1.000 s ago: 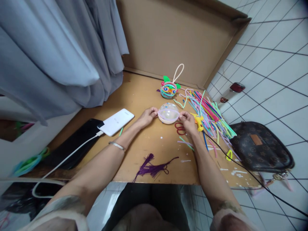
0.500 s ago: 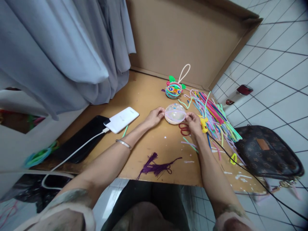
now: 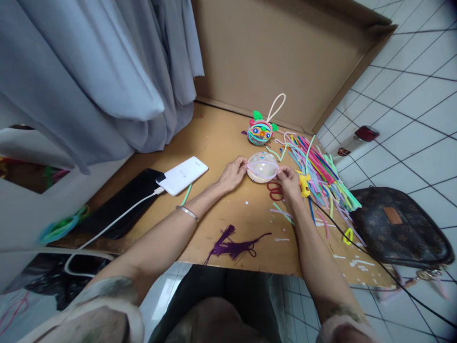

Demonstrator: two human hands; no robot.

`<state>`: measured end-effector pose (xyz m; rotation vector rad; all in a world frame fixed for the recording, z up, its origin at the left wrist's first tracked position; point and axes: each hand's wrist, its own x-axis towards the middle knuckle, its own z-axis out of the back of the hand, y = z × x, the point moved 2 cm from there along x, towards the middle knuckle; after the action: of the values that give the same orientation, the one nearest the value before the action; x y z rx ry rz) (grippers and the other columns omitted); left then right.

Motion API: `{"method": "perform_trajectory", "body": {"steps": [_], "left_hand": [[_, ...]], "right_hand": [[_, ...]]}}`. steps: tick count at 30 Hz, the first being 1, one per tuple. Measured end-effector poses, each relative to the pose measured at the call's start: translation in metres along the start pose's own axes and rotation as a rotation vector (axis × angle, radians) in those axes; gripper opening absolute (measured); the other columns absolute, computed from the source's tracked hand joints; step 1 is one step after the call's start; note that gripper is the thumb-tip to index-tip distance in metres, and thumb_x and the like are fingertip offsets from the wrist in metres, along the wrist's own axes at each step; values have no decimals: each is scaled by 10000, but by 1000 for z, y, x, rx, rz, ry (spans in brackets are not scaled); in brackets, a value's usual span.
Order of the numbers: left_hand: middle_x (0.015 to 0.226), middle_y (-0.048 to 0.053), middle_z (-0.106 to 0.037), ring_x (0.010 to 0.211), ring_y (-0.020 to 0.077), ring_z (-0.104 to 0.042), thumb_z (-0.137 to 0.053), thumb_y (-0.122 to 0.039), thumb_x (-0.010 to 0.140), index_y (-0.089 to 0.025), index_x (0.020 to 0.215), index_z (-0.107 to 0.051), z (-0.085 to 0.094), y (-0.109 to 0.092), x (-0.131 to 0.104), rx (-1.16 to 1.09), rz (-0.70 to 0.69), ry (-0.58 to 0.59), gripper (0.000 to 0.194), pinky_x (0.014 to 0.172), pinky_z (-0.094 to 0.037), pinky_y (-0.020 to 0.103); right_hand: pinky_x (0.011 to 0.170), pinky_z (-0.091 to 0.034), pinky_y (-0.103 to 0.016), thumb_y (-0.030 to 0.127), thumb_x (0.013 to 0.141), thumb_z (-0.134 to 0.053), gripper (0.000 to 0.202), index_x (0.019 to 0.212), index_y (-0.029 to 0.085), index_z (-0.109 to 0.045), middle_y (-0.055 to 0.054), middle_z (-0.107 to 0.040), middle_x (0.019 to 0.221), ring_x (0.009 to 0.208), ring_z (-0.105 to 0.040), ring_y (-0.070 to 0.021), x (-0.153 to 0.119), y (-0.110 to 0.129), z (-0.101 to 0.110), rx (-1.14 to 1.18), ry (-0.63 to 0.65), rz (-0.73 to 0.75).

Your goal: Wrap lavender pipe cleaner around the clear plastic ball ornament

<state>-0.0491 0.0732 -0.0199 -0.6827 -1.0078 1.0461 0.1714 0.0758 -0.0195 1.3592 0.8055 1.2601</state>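
Note:
A clear round ball with small coloured dots rests on the table between my hands. Across its top runs a thin lilac pipe cleaner. My left hand pinches the strip's left end at the ball's side. The other end is pinched by my right hand. Red-handled scissors lie just beneath my right hand, partly covered. Beside that hand is a yellow glue gun with a black cord. Behind the ball stands a colourful decorated ball with eyes, green ears and a white loop.
Many coloured pipe cleaners spread at the right, near a brown patterned bag. Purple tassels lie at the front edge. A white power bank with a cable sits at the left. A cardboard panel stands behind.
The view has shifted slightly. Both hands still hold the strip across the clear ball; hardly anything else differs.

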Motion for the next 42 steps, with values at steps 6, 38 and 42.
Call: {"method": "perform_trajectory", "body": {"steps": [6, 38, 42], "left_hand": [[903, 50, -666, 788, 181, -576, -462, -251, 887, -183, 990, -564, -1, -1, -1, 24, 15, 14, 160, 793, -463, 319], [1243, 168, -671, 1468, 351, -383, -433, -824, 821, -187, 810, -635, -1, -7, -5, -314, -170, 194, 668, 1189, -299, 512], [1352, 197, -620, 1462, 356, -398, -620, -735, 774, -171, 856, -675, -7, -4, -4, -294, -137, 147, 573, 1169, -331, 515]], "right_hand": [[495, -446, -196, 470, 666, -731, 284, 717, 235, -580, 50, -556, 602, 526, -504, -87, -1, 1, -1, 3, -11, -1], [573, -401, -267, 283, 719, -483, 44, 732, 245, -502, 49, -551, 578, 565, -528, -146, -9, 9, 0, -327, -224, 106], [582, -419, -269, 277, 720, -495, 34, 732, 246, -501, 54, -548, 578, 560, -529, -142, -11, 9, 0, -314, -231, 111]]}}
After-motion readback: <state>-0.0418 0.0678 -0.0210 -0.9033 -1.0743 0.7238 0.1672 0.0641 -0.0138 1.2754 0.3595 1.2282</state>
